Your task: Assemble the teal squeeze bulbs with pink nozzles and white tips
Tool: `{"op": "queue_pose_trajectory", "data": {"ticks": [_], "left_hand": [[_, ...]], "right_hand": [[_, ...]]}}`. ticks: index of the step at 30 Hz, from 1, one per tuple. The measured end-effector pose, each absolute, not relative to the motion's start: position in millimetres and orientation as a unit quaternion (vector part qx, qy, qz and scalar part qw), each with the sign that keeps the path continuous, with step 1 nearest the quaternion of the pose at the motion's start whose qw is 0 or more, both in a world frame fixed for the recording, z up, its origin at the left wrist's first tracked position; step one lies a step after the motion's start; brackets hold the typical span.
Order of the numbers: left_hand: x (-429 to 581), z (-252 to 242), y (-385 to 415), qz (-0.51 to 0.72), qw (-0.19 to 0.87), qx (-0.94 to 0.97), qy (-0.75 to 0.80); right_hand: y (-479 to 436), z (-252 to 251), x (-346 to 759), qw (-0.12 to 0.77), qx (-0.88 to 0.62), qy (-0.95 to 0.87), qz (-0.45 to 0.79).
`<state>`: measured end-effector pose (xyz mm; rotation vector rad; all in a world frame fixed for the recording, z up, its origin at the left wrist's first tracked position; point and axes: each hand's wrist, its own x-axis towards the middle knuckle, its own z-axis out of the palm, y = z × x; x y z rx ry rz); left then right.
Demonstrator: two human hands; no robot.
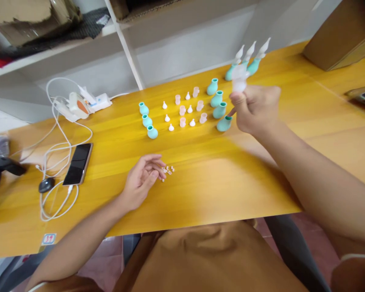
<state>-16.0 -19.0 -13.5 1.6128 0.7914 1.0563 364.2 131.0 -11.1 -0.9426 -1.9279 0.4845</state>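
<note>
My right hand (257, 107) is raised over the right side of the table. Thumb and fingers pinch a blurred, translucent white collar piece (239, 79). One finger points down near the mouth of the nearest teal bulb (224, 123); whether they touch I cannot tell. My left hand (142, 176) rests low over the tabletop, its fingers loosely bent and apart, with nothing visible in them. Beside its fingertips lie several tiny white rings and bits (169, 170). Ahead stand small white cone tips (167, 118) and pinkish translucent collars (182, 110), set out in rows.
Three teal bulbs (146, 121) stand in a column at left. At back right, several teal bulbs carry long white tips (263, 48). A phone (78, 163), white cables and a power strip (77, 106) occupy the left. A cardboard box (337, 36) sits at the far right.
</note>
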Motion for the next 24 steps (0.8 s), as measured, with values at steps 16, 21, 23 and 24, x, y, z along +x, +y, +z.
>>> {"op": "queue_pose_trajectory", "data": {"ticks": [16,21,23,24], "left_hand": [[-17.0,-13.3,-25.2,0.357,0.390,0.771,0.356],[-14.1,-13.0,-33.0,0.363,0.421,0.761,0.335],[-13.0,-12.3,-36.1,0.371,0.458,0.737,0.331],[-12.5,-11.9,-37.1,0.373,0.467,0.729,0.333]], "right_hand": [[77.2,-10.4,264.3,0.622,-0.376,-0.600,0.333],[24.2,-1.5,228.8,0.569,-0.289,-0.554,0.535],[10.1,-1.3,223.1,0.534,-0.261,-0.544,0.592],[5.4,-2.1,221.4,0.518,-0.249,-0.543,0.612]]}}
